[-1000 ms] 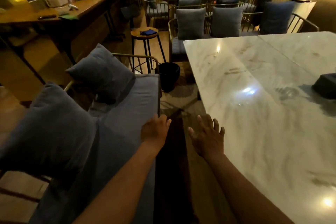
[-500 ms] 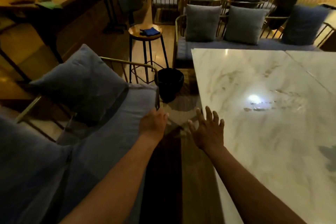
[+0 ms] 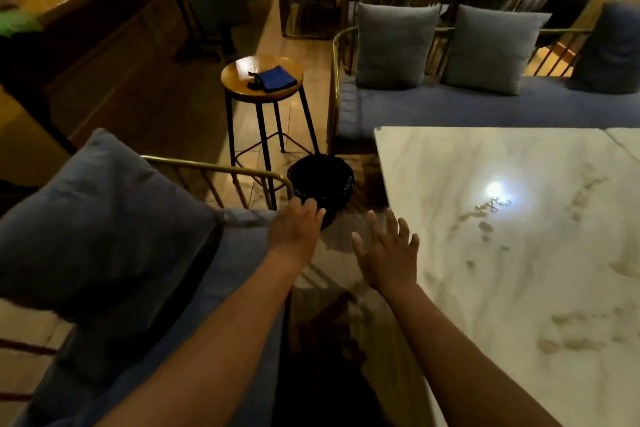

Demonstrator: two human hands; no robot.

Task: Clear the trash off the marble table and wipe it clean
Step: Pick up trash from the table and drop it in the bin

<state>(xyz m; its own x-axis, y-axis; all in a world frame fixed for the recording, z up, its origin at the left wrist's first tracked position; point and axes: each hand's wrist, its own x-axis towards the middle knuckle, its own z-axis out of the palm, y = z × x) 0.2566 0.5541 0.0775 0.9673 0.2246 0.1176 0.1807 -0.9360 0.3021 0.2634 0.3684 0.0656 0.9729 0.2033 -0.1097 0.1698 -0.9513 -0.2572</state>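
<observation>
Marble table (image 3: 519, 253) filled the right of my view, its top showing no trash, only smears and small damp spots near a bright light reflection. Blue bench seating lay on my left, with a large cushion (image 3: 97, 218) on it. A round wooden stool (image 3: 262, 78) stood beyond, carrying a folded blue cloth (image 3: 276, 78). A black bin (image 3: 322, 184) sat on the floor just beside the table's near corner.

My left hand (image 3: 296, 236) held nothing, its fingers loosely bent, reaching toward the bin's rim. My right hand (image 3: 388, 255) was spread flat and empty, over the gap beside the table edge.

Risk, in my judgement: the cloth sat well apart from both hands, and leaning for it across the bin could tip the bin over.

Against half a second earlier, my view had dropped closer; bin and stool appeared nearer, and my left hand had advanced to overlap the bin.
</observation>
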